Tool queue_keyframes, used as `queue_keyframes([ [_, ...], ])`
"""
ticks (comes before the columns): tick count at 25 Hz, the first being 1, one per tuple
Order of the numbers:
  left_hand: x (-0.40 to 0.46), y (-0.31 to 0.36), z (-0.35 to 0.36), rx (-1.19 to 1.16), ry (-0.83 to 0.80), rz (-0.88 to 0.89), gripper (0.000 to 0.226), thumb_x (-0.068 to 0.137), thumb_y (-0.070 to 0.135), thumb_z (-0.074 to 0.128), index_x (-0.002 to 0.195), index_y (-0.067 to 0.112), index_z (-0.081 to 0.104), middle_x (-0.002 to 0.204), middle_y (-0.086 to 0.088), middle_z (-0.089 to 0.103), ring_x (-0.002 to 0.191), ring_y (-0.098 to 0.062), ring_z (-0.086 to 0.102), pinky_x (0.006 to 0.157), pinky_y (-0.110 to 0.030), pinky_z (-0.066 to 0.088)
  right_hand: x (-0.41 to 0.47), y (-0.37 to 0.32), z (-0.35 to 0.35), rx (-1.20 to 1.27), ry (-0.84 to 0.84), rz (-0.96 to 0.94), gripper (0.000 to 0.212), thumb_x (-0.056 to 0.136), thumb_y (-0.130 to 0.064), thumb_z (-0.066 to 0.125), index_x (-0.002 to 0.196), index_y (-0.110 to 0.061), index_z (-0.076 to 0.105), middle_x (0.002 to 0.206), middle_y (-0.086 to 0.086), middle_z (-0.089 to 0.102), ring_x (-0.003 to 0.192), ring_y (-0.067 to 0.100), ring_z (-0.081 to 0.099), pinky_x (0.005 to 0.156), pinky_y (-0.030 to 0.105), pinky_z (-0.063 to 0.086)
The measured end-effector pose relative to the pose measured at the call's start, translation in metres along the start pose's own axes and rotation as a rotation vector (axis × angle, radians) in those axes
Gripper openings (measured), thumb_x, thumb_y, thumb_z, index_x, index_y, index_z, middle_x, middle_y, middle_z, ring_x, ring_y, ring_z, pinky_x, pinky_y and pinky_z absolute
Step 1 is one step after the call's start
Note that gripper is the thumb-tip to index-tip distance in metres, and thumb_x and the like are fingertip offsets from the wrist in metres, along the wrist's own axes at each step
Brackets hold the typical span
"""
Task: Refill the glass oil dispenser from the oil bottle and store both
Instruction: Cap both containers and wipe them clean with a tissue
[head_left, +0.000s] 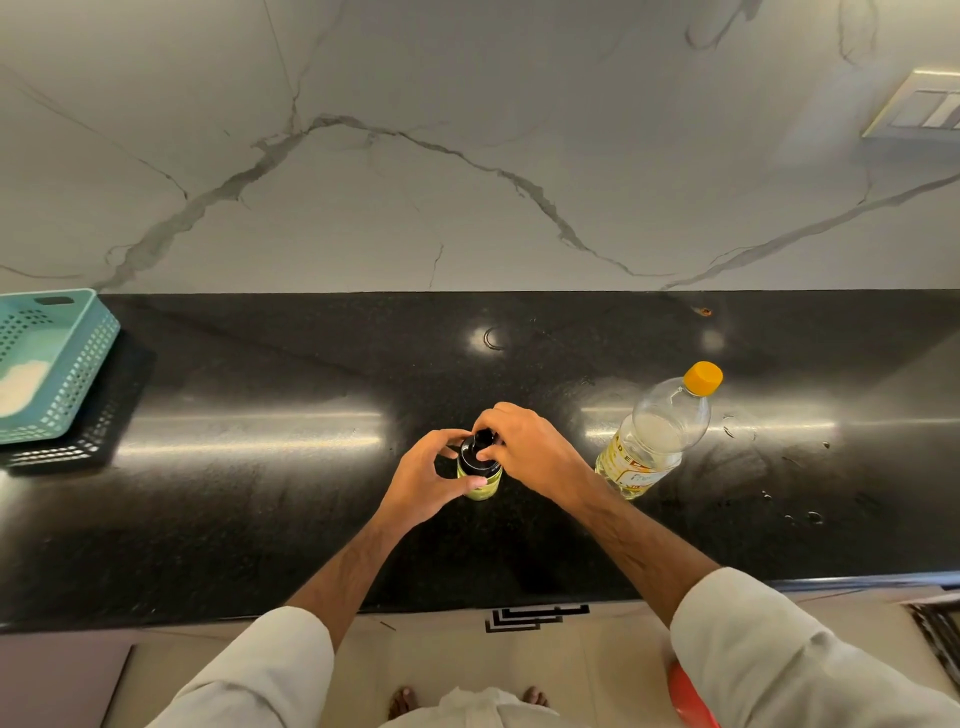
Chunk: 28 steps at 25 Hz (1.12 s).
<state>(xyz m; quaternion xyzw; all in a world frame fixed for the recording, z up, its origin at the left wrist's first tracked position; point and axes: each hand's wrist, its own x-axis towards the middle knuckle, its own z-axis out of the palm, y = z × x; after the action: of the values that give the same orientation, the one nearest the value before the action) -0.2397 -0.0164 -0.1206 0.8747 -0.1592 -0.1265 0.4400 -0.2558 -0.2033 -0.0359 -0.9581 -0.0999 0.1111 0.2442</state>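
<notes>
- Glass oil dispenser stands on the counter, yellow oil inside.
- Oil bottle, capped, stands nearby, partly full.
- Left hand grips the dispenser; right hand pinches its black cap.

oil bottle right of centre, yellow label partly hidden behind the wrist, letters "ADE" readable along its upper edge, fainter script below too blurred to read

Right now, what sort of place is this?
Most likely a home kitchen: a polished black stone countertop against a marble-look backsplash, an oil bottle with a yellow cap beside the glass oil dispenser, and a teal plastic basket.
</notes>
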Motion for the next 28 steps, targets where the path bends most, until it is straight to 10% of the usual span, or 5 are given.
queue_keyframes([
  [9, -0.002, -0.001, 0.002, -0.003, 0.016, 0.013, 0.063, 0.075, 0.035, 0.087, 0.126, 0.04, 0.052, 0.119, 0.022, 0.06, 0.102, 0.002, 0.061, 0.074, -0.011, 0.044, 0.003, -0.001, 0.013, -0.091, 0.025, -0.011, 0.032, 0.097, -0.021, 0.07, 0.127, -0.015, 0.063, 0.118, 0.002, 0.06, 0.104, 0.015, 0.061, 0.091, 0.03, 0.052],
  [22, -0.004, -0.009, 0.007, 0.006, 0.05, -0.026, 0.058, 0.079, 0.025, 0.086, 0.129, 0.031, 0.057, 0.122, 0.014, 0.064, 0.106, -0.003, 0.063, 0.08, -0.009, 0.042, -0.026, 0.049, 0.046, 0.406, 0.169, 0.21, 0.038, 0.088, -0.012, 0.079, 0.122, -0.022, 0.069, 0.109, -0.006, 0.066, 0.096, 0.004, 0.064, 0.083, 0.017, 0.051],
  [28, -0.006, -0.006, 0.016, 0.038, 0.059, -0.058, 0.068, 0.08, 0.029, 0.084, 0.139, 0.03, 0.049, 0.132, 0.014, 0.057, 0.112, -0.001, 0.059, 0.099, -0.03, 0.052, -0.047, 0.049, 0.055, 0.528, 0.348, 0.294, 0.042, 0.094, -0.018, 0.074, 0.132, -0.025, 0.057, 0.101, -0.009, 0.064, 0.09, 0.007, 0.065, 0.081, 0.022, 0.056],
])
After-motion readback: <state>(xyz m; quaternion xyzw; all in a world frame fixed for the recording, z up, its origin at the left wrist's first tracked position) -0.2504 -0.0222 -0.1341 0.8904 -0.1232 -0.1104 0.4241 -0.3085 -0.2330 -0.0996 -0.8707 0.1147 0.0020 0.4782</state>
